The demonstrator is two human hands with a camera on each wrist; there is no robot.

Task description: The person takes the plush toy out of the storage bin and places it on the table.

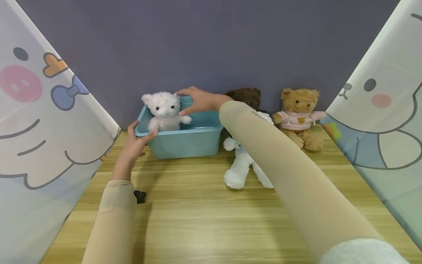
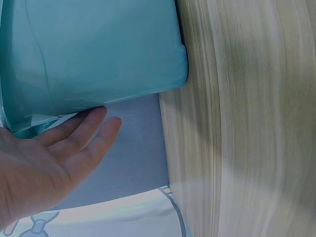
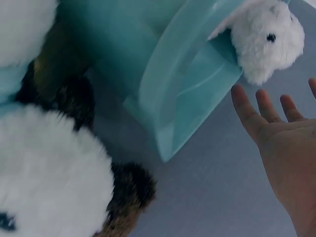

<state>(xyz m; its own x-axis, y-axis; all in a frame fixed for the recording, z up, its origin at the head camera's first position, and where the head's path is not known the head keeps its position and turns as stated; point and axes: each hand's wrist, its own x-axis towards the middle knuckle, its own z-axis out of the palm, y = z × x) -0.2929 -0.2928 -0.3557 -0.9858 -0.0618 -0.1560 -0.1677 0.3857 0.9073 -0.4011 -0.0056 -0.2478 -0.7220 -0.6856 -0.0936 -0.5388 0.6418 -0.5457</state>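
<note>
A white plush toy (image 1: 165,110) with small ears and dark eyes sits upright in the left part of a light-blue plastic bin (image 1: 184,145). My left hand (image 1: 130,146) holds the bin's near left corner, thumb over the front rim and fingers along the left side. In the left wrist view, those fingers (image 2: 84,140) lie against the bin's wall (image 2: 108,54). Spread and extended, my right hand (image 1: 202,101) is over the bin beside the plush toy's head. The right wrist view shows its fingers (image 3: 266,108) apart from the white toy (image 3: 269,42).
Right of the bin, a white plush toy (image 1: 239,168) lies partly under my right sleeve, with a dark brown plush (image 1: 247,97) behind it. A tan teddy bear (image 1: 300,102) in a pink hoodie sits farther right. A small black object (image 1: 140,197) is by my left sleeve.
</note>
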